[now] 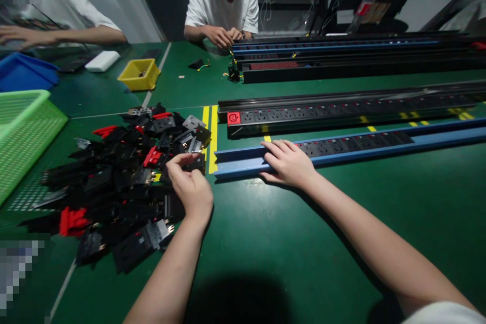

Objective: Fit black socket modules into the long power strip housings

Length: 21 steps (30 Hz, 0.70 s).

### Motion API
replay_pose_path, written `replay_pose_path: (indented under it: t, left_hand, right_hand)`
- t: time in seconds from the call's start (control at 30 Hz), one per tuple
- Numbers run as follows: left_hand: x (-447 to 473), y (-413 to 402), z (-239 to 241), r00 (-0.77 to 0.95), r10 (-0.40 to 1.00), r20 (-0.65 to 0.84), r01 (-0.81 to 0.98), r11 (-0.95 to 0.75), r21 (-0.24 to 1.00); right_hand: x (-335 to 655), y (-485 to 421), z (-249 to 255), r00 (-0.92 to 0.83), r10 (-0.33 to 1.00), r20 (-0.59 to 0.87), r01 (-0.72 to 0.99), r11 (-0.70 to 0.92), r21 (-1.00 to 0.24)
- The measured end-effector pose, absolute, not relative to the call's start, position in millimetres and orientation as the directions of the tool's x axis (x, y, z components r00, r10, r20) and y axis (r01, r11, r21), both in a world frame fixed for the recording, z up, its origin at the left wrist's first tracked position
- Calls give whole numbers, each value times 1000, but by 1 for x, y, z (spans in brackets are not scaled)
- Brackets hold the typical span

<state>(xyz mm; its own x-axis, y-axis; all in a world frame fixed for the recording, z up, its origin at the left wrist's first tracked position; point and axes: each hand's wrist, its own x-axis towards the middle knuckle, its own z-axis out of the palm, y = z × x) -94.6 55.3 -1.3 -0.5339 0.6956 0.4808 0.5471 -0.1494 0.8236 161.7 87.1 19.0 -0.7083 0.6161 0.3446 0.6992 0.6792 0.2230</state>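
Note:
My left hand (191,190) is at the right edge of a heap of loose socket modules (114,182), mostly black with a few red and grey ones. Its fingers curl around a black socket module (196,162), thumb on the near side. My right hand (288,163) grips a blue metal rail (241,166), fingers across its channel and thumb along the near edge. A row of black socket modules (353,143) sits in that rail to the right of my hand. The rail's left end shows bare channel. What lies under my right palm is hidden.
Behind the blue rail lies a black socket strip (288,114) with a red end socket. More long rails (341,63) lie farther back, where a co-worker's hands (224,36) work. A green basket (26,136), yellow bin (139,75) and blue bin (26,73) stand left.

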Motion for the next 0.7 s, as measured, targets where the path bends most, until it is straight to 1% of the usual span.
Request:
replay_pose_path:
  t: [0.17, 0.33, 0.47, 0.6, 0.7]
  left_hand:
    - [-89, 51, -2, -504, 753, 423, 621, -23, 783]
    - [-82, 50, -2, -478, 786, 393, 546, -84, 833]
    - [-80, 49, -3, -457, 788, 413, 549, -115, 828]
    - [-81, 49, -2, -469, 770, 432, 509, -164, 845]
    - [-83, 50, -3, -503, 769, 396, 506, -110, 856]
  right_hand:
    - [161, 87, 18, -705, 614, 356, 699, 686, 202]
    - [161, 87, 18, -703, 618, 352, 701, 685, 198]
    - [162, 87, 18, -701, 628, 338, 705, 681, 197]
    - [162, 87, 18, -701, 627, 340, 704, 685, 188]
    - [161, 86, 18, -698, 630, 341, 707, 682, 188]
